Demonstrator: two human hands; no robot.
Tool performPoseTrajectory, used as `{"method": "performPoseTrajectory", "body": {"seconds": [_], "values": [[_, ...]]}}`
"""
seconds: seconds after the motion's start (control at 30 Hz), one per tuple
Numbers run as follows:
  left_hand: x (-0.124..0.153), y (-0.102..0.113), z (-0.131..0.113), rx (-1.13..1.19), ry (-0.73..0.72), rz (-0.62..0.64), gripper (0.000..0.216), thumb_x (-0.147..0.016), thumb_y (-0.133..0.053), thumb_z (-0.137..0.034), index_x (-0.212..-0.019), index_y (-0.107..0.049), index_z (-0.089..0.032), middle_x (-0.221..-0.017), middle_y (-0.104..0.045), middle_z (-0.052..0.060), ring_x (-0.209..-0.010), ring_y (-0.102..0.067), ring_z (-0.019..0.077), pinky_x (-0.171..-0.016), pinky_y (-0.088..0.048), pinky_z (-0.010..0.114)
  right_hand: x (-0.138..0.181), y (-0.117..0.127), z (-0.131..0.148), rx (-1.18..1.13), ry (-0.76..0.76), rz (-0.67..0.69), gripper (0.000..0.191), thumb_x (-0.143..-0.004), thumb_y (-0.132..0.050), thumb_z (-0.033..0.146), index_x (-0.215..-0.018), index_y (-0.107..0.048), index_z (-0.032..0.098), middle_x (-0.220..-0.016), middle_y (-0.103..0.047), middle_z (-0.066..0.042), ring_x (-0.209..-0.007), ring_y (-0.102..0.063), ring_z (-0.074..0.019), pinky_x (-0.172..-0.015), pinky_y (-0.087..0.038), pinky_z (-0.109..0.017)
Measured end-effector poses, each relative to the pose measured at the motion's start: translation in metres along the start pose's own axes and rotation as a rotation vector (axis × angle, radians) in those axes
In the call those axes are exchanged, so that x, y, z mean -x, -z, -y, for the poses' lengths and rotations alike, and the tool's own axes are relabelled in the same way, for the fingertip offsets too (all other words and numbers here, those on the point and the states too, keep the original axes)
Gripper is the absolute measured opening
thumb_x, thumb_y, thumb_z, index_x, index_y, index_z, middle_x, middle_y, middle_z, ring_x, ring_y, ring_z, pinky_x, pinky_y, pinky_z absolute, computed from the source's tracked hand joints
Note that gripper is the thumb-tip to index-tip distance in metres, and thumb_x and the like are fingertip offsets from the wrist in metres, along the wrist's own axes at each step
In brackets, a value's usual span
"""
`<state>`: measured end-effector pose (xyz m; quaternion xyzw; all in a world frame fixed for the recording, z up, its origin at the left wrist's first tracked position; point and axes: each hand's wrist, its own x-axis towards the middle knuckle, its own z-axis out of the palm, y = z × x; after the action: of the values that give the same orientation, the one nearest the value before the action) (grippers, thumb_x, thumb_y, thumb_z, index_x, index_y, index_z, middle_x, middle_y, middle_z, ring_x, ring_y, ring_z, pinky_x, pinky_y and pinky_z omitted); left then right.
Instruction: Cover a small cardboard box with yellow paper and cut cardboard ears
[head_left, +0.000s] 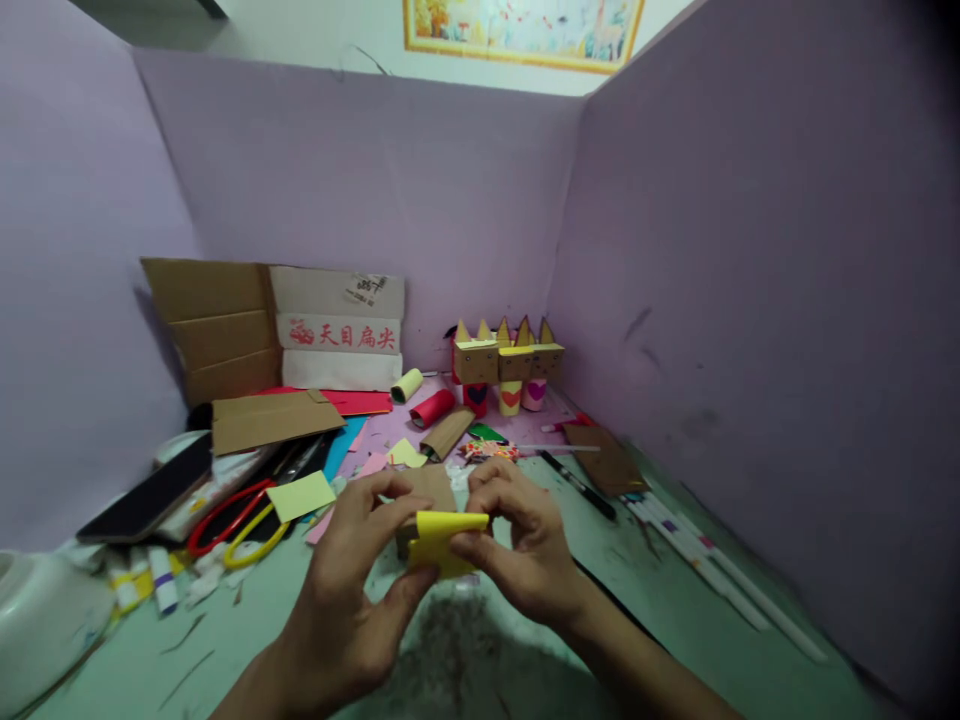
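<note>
Above the green table (255, 600), at six o'clock, our left hand (349, 575) and right hand (521, 535) both pinch the yellow paper (431, 547); we do well to press its seemingly folded edge evenly.

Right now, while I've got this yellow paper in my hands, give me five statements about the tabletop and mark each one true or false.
1. The left hand and the right hand both touch the yellow paper. True.
2. The red paper tube stands upright. False: it lies on its side.
3. The cardboard-headed figures have round ears. False: their ears are pointed.
4. The cardboard piece with red printed characters stands upright toward the back left. True.
5. The black pen is in the left hand. False: it lies on the table, off to the right of both hands.
</note>
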<state>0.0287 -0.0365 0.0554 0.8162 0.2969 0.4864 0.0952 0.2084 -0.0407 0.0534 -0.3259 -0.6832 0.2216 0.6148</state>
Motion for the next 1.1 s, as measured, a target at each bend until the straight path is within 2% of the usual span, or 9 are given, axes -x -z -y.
{"method": "performPoseTrajectory", "body": {"seconds": [0.1,0.13,0.2,0.3,0.4,0.5,0.6,0.77,1.1], "values": [[0.003,-0.008,-0.002,0.175,0.206,0.079,0.020,-0.072,-0.064,-0.022,-0.092,-0.066,-0.023,-0.083,-0.066,0.006,-0.078,-0.062,0.0229,-0.062,-0.050,0.028,0.001,-0.004,-0.001,-0.163,-0.166,0.016,0.026,-0.069,-0.068,0.034,-0.061,-0.047,0.020,-0.065,-0.047,0.002,-0.058,-0.043,-0.0111,-0.051,-0.035,-0.024],[0.004,-0.012,-0.003,0.255,0.323,0.108,0.014,-0.072,-0.064,-0.027,-0.084,-0.068,-0.022,-0.072,-0.066,0.005,-0.066,-0.062,0.0212,-0.054,-0.049,0.026,0.002,-0.006,-0.002,-0.218,-0.246,0.025,0.028,-0.068,-0.068,0.036,-0.062,-0.046,0.020,-0.062,-0.047,0.003,-0.055,-0.041,-0.0100,-0.049,-0.034,-0.023],[0.004,-0.018,-0.005,0.425,0.594,0.138,0.017,-0.070,-0.064,-0.036,-0.073,-0.068,-0.019,-0.059,-0.064,0.005,-0.050,-0.059,0.0190,-0.043,-0.045,0.025,0.003,-0.010,-0.006,-0.325,-0.427,0.040,0.032,-0.065,-0.070,0.042,-0.065,-0.047,0.020,-0.058,-0.045,0.005,-0.049,-0.039,-0.0077,-0.045,-0.033,-0.021],[0.000,-0.023,-0.003,0.648,0.926,0.099,0.027,-0.061,-0.071,-0.041,-0.071,-0.065,-0.016,-0.057,-0.064,0.006,-0.046,-0.059,0.0207,-0.040,-0.045,0.027,0.002,-0.013,-0.014,-0.475,-0.685,0.072,0.037,-0.067,-0.064,0.052,-0.072,-0.051,0.019,-0.052,-0.044,0.007,-0.039,-0.037,-0.0058,-0.035,-0.029,-0.018],[-0.005,-0.023,0.002,0.856,1.086,0.042,0.033,-0.054,-0.077,-0.036,-0.074,-0.063,-0.013,-0.059,-0.066,0.006,-0.048,-0.062,0.0214,-0.046,-0.049,0.029,0.000,-0.014,-0.021,-0.603,-0.842,0.078,0.046,-0.071,-0.054,0.062,-0.077,-0.056,0.017,-0.054,-0.049,0.005,-0.037,-0.040,-0.0062,-0.030,-0.028,-0.016],[-0.010,-0.021,0.004,0.965,1.130,-0.049,0.039,-0.052,-0.078,-0.032,-0.080,-0.062,-0.011,-0.061,-0.067,0.007,-0.052,-0.063,0.0207,-0.049,-0.049,0.028,0.000,-0.014,-0.027,-0.594,-0.893,0.068,0.054,-0.071,-0.048,0.069,-0.073,-0.057,0.015,-0.054,-0.052,0.003,-0.035,-0.041,-0.0061,-0.028,-0.028,-0.016],[-0.012,-0.020,0.003,0.960,1.149,-0.119,0.044,-0.050,-0.079,-0.029,-0.085,-0.060,-0.010,-0.066,-0.069,0.008,-0.055,-0.064,0.0211,-0.048,-0.049,0.027,0.004,-0.016,-0.027,-0.496,-0.862,0.167,0.055,-0.073,-0.045,0.069,-0.065,-0.055,0.015,-0.044,-0.046,0.005,-0.030,-0.038,-0.0059,-0.027,-0.025,-0.016],[-0.010,-0.024,0.000,0.923,1.132,-0.156,0.041,-0.056,-0.076,-0.030,-0.089,-0.057,-0.012,-0.074,-0.070,0.007,-0.060,-0.066,0.0211,-0.051,-0.050,0.027,0.012,-0.023,-0.021,-0.386,-0.768,0.304,0.053,-0.075,-0.046,0.067,-0.066,-0.055,0.015,-0.046,-0.048,0.004,-0.031,-0.038,-0.0059,-0.028,-0.026,-0.017],[0.006,-0.040,-0.005,0.865,1.043,-0.312,0.037,-0.070,-0.067,-0.037,-0.097,-0.054,-0.015,-0.084,-0.067,0.005,-0.068,-0.064,0.0183,-0.057,-0.050,0.025,0.029,-0.040,-0.018,-0.256,-0.692,0.304,0.068,-0.078,-0.022,0.073,-0.072,-0.057,0.015,-0.045,-0.045,0.003,-0.034,-0.040,-0.0078,-0.032,-0.028,-0.019]]}}
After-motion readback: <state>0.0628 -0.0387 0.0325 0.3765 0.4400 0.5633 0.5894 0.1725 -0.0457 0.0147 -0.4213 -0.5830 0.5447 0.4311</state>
